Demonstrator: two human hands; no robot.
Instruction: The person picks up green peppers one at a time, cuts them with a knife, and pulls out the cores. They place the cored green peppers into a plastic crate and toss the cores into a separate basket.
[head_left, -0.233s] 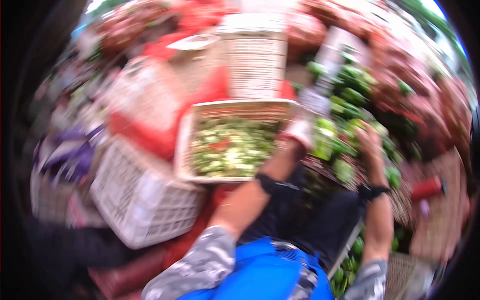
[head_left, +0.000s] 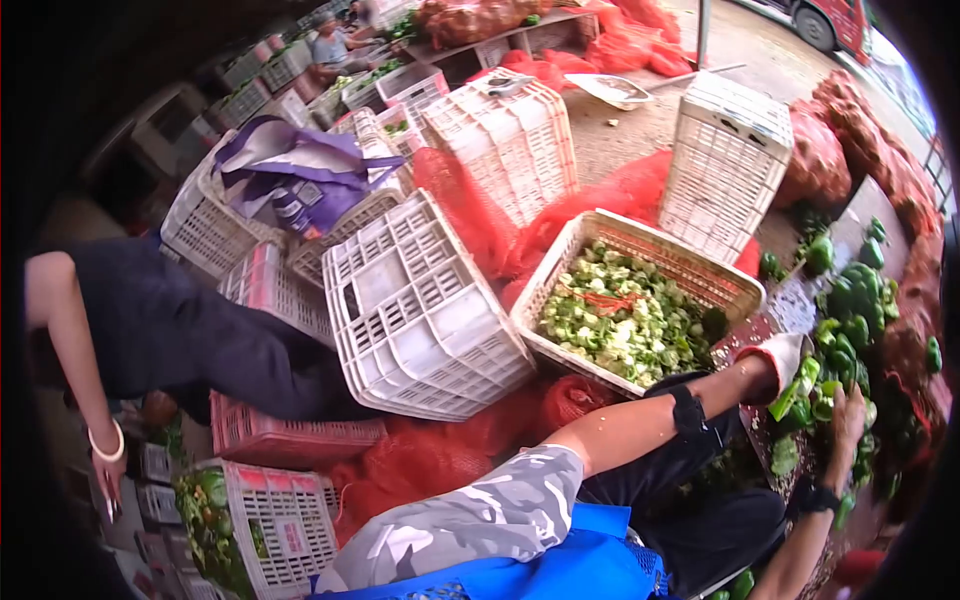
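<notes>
My left hand [head_left: 784,364], in a whitish glove with a reddish cuff, is closed on a light green pepper [head_left: 799,389] above a speckled dark red board [head_left: 760,415]. Just to its right my bare right hand [head_left: 848,420] has its fingers bent against another pale green pepper [head_left: 826,399]; its grip is partly hidden. Whole dark green peppers [head_left: 857,292] lie heaped beyond both hands. Left of my gloved hand stands a cream crate [head_left: 590,372] with chopped light green pepper pieces [head_left: 625,318] and a few orange-red bits inside.
A white crate [head_left: 425,310] lies tipped over red mesh netting [head_left: 420,470]. Another crate [head_left: 725,165] stands upright behind. Red mesh sacks [head_left: 850,125] line the right side. At left are another person's dark-clad leg [head_left: 200,330] and hand [head_left: 108,480], plus a purple bag [head_left: 300,175] on crates.
My view has swung left and sharpened from a blur, so the crates and my hands sit further right and lower. Another person's arm and leg now show at left. Both hands stay by the peppers.
</notes>
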